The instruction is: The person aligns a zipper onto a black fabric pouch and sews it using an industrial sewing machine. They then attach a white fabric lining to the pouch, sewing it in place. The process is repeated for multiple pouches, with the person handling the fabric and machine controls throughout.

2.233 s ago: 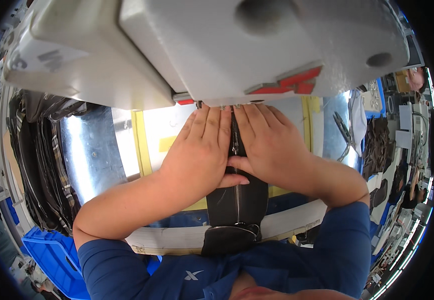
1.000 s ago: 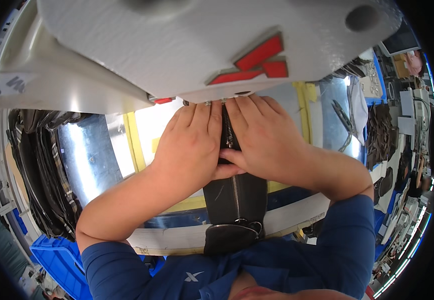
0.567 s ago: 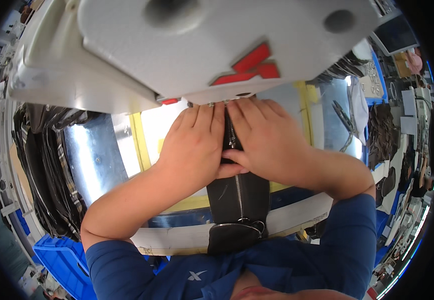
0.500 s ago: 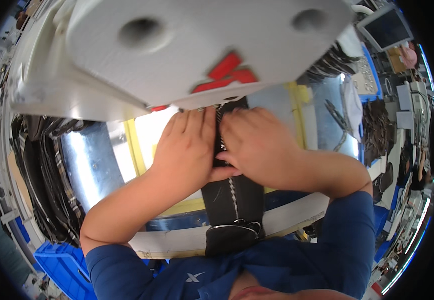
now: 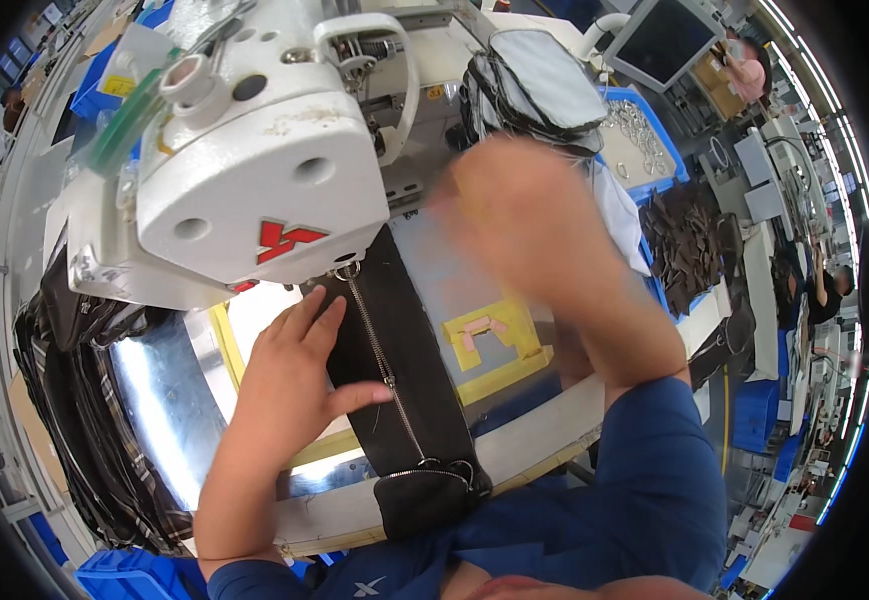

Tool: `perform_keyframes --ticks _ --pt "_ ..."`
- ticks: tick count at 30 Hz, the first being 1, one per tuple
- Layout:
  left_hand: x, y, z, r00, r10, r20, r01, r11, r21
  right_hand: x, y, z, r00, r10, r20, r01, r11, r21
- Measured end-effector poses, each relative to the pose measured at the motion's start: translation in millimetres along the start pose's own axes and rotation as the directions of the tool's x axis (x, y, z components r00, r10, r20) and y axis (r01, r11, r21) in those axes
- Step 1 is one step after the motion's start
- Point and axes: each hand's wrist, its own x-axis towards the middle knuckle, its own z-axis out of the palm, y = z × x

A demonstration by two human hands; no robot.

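A long black fabric panel (image 5: 394, 265) with a silver metal zipper (image 5: 379, 355) runs from beneath the head of a white sewing machine (image 5: 254, 180) toward my body. Its near end has a short curved zipper and metal rings, and hangs over the table's front edge (image 5: 334, 525). My left hand (image 5: 289, 370) lies at the panel's left side, fingers stretched out and thumb reaching to the zipper; it holds nothing. Raised above the table to the right, my right hand (image 5: 514, 215) is off the panel. Motion blurs its fingers, so whether they hold anything is unclear.
Dark folded fabric pieces (image 5: 94, 430) are stacked at left. At back right are grey-and-black pieces (image 5: 544, 85), a blue tray (image 5: 676, 150) of metal rings, and a heap of brown scraps (image 5: 679, 250). Yellow tape (image 5: 504, 375) marks the work plate. People work farther off.
My right hand has left the panel and moved up and right. The left hand has slid left with fingers spreading. The view has shifted, showing more of the machine.
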Motion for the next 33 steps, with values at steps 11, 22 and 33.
perform_keyframes --ticks 11,22,33 --pt "3.5 -31.5 32.0 0.956 -0.089 -0.280 -0.044 0.898 -0.437 1.0 41.9 -27.4 0.914 -0.026 -0.405 -0.169 0.882 -0.439" --pt "3.3 -29.7 43.5 0.965 -0.248 0.091 0.203 0.473 -0.857 -50.4 -91.3 43.8 0.824 -0.518 0.229 0.438 0.839 0.323" --pt "2.2 -17.2 31.2 0.887 -0.114 -0.448 -0.081 0.916 -0.394 -38.7 -36.3 78.3 0.978 -0.205 -0.040 0.202 0.882 0.425"
